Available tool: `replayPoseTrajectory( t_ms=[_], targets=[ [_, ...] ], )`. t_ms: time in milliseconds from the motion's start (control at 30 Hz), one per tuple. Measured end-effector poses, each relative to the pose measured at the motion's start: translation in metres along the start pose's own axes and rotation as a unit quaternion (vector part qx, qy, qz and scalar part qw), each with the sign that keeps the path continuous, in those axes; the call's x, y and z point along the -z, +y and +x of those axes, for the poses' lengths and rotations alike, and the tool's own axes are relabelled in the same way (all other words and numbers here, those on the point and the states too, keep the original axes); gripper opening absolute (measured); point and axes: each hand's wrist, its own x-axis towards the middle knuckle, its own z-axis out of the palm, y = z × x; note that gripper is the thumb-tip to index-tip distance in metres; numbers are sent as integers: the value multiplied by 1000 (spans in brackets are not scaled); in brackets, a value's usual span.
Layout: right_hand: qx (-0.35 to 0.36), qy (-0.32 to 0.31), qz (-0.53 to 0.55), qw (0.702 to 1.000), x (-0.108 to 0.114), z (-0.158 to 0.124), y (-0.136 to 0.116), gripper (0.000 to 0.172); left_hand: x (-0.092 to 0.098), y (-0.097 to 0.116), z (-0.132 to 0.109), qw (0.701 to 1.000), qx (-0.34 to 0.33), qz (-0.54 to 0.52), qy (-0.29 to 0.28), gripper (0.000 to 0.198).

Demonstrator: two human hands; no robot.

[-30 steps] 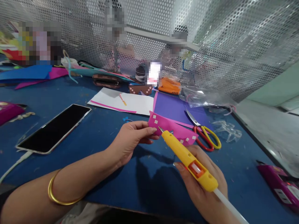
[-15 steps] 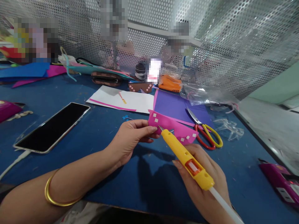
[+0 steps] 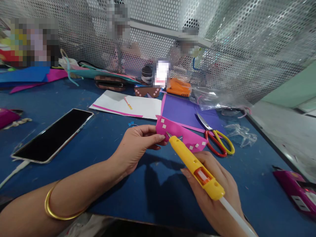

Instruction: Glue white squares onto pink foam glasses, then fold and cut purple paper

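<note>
Blue counter (image 3: 118,201): pinching likely flimsy cutout (image 3: 172,128) in left hand (image 3: 135,142), sensibly by end opposite scissors (image 3: 208,128); gripping glue gun (image 3: 190,159) in right hand (image 3: 222,174).

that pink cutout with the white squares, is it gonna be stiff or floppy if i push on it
The pink cutout would probably flex rather than stay rigid, since it looks thin and sheet-like. It is likely light: the left hand pinches it by one end. A push might bend it first near the middle, where it narrows.
</note>
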Motion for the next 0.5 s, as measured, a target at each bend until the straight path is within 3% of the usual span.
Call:
replayPoseTrajectory(
  t_ms=[500],
  targets=[
    [3,-9,0,1000,1,-3,1,6,0,0,0,1000,-4,-2,-5,8]
  ],
)
